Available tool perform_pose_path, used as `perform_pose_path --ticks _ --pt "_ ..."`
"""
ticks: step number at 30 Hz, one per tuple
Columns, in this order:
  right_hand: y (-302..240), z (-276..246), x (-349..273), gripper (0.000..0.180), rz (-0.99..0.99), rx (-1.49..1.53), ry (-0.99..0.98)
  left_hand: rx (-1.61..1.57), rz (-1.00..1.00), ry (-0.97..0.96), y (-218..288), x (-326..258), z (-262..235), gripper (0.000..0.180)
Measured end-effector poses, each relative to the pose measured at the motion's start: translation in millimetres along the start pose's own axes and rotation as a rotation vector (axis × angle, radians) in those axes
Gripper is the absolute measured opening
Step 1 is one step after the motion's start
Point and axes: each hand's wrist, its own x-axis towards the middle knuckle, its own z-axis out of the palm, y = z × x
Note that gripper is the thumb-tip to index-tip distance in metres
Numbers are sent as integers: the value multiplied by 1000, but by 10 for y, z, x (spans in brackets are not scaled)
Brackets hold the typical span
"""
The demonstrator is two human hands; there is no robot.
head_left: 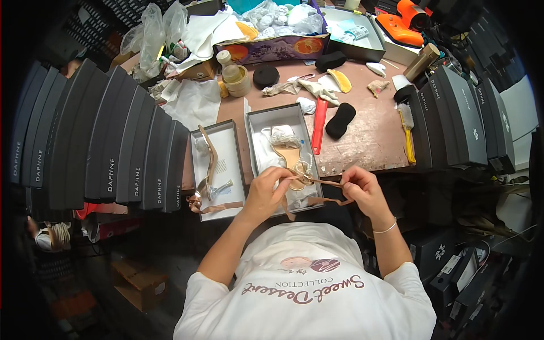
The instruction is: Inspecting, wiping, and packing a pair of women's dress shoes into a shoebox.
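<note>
My left hand (267, 191) and my right hand (359, 187) both pinch a tan ribbon strap (324, 183) stretched between them, just above the near end of an open shoe box (252, 119). The strap belongs to a tan high-heeled sandal (290, 156) lying in that box on white tissue paper. To the left, a second open box tray (233, 133) holds another sandal (208, 164) whose ribbon hangs over the near edge.
Rows of dark shoe boxes stand upright at left (113, 141) and right (459, 113). On the worn table lie a red tool (319, 126), black foam pads (340, 120), a yellow-handled brush (408, 133), a bottle (229, 67), cloths and plastic bags.
</note>
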Motion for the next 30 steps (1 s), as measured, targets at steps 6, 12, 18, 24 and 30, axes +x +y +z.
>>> perform_pose_path --ticks 6,12,18,24,30 --pt "187 -26 -149 18 171 -213 -263 -577 -531 -136 51 -592 -11 20" --pt "547 120 -279 31 234 -140 -221 -1065 -753 206 -40 -973 228 24" --pt "427 375 -34 24 266 -100 -120 -724 -535 223 236 -972 256 33" --pt "670 417 -58 22 138 -200 4 -657 -492 183 327 -998 230 37" --pt "417 596 69 39 -336 -632 171 -58 -306 28 198 -821 92 36"
